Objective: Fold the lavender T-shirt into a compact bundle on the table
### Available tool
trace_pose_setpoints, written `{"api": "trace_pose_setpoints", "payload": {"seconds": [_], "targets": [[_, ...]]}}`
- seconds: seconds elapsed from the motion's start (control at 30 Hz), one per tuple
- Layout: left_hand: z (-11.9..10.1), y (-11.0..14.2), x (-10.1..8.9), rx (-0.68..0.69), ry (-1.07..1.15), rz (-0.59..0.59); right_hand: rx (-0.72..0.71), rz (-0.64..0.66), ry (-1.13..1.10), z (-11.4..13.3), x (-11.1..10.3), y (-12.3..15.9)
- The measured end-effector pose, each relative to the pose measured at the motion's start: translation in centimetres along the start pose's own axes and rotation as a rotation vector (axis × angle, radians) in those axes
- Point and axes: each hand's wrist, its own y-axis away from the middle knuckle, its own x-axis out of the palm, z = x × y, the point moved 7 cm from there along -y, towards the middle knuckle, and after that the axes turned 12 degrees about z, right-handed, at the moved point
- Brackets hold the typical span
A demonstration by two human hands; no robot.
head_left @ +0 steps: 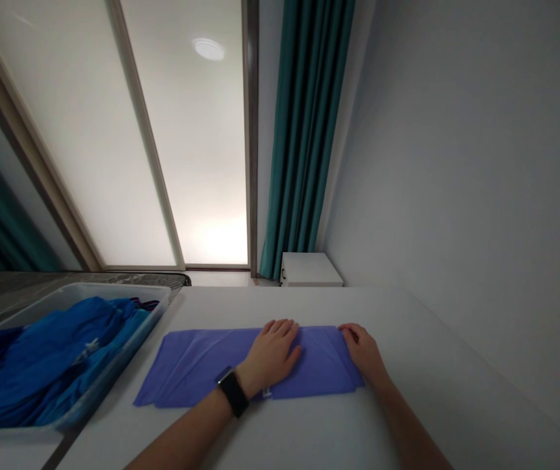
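Note:
A purple garment [196, 365], folded into a long flat strip, lies crosswise on the white table in front of me. Its exact kind does not show; a small white mark peeks out at the near edge beneath my wrist. My left hand [274, 351], with a black watch on the wrist, rests flat on the middle of the cloth, fingers stretched out. At the strip's right end, my right hand [362, 350] has its thumb and fingertips closed on the far corner of the fabric.
To the left stands a translucent plastic bin [165, 294] holding blue clothes [74, 352]. The white table [309, 434] meets a plain wall [466, 196] on the right. Beyond it are a white cabinet [312, 269], a teal curtain [304, 130] and frosted sliding doors [196, 143].

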Motion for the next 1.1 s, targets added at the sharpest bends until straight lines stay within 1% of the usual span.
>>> {"api": "trace_pose_setpoints", "payload": {"seconds": [0.1, 0.17, 0.23, 0.4, 0.57, 0.67, 0.77, 0.9, 1.1], "targets": [[-2.4, -2.5, 1.6, 0.062, 0.002, 0.008, 0.011, 0.006, 0.011, 0.4, 0.1, 0.3], [-3.1, -3.6, 2.4, 0.062, 0.006, -0.002, 0.013, 0.021, 0.02, 0.7, 0.2, 0.3], [-3.1, -4.2, 2.9, 0.046, 0.01, -0.018, 0.007, 0.038, 0.035, 0.9, 0.3, 0.3], [-2.7, -4.3, 3.3, 0.029, 0.068, -0.05, -0.006, 0.069, 0.111, 1.5, 0.3, 0.2], [-2.2, -4.4, 3.6, 0.007, 0.133, -0.047, -0.027, 0.141, 0.247, 3.3, 0.3, -0.8], [-2.1, -4.5, 3.7, 0.011, 0.136, -0.048, -0.032, 0.212, 0.318, 4.4, 1.0, -1.8], [-2.1, -4.5, 3.7, 0.017, 0.128, -0.045, -0.014, 0.256, 0.36, 4.8, 2.0, -2.5], [-2.2, -4.4, 3.6, 0.017, 0.126, -0.047, 0.028, 0.268, 0.378, 4.6, 2.9, -2.4], [-2.4, -4.4, 3.6, 0.011, 0.112, -0.034, 0.056, 0.24, 0.426, 4.7, 3.1, -1.4]]}}
